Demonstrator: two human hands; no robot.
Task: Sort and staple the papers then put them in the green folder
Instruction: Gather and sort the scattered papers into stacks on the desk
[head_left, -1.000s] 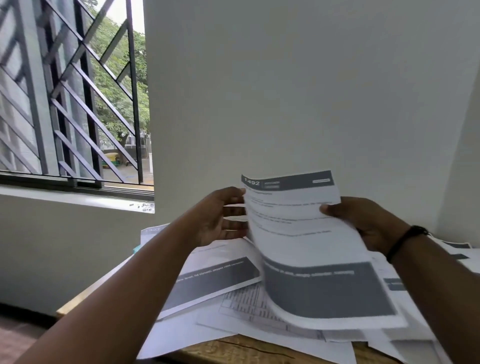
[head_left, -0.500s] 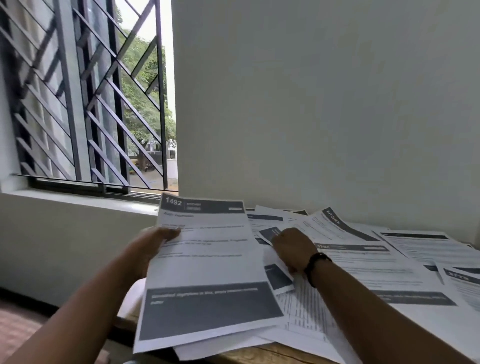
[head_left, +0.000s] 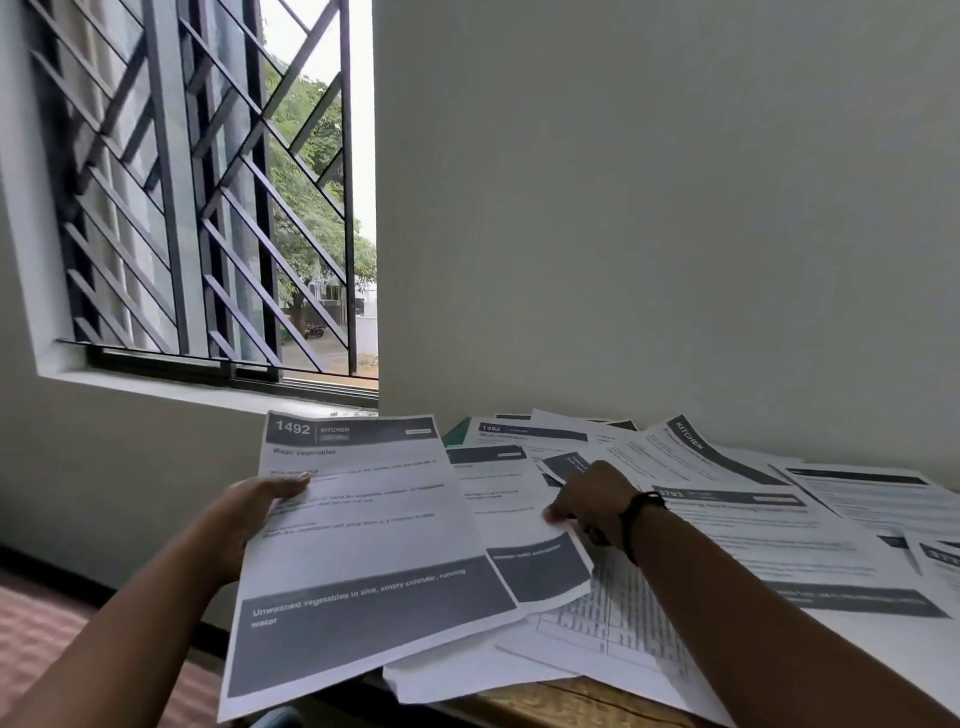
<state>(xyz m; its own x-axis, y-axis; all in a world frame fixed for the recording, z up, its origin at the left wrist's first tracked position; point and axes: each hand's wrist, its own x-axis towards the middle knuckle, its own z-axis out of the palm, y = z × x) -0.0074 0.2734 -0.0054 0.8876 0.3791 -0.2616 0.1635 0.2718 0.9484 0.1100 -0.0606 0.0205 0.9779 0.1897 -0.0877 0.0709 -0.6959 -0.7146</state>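
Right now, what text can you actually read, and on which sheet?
"1492", "KITCHEN", "Wash vegetables": header of the held sheet.
"Unwashed vegetables in sink, empty colander, running water": its dark bottom band.
"1492": far sheet.
"KITCHEN": tilted sheet.
Body text everywhere and the number on the sheet by the wristband: too blurred.

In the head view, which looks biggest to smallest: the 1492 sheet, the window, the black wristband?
1. Window
2. 1492 sheet, though nearness to the camera enlarges it
3. Wristband, clearly smallest
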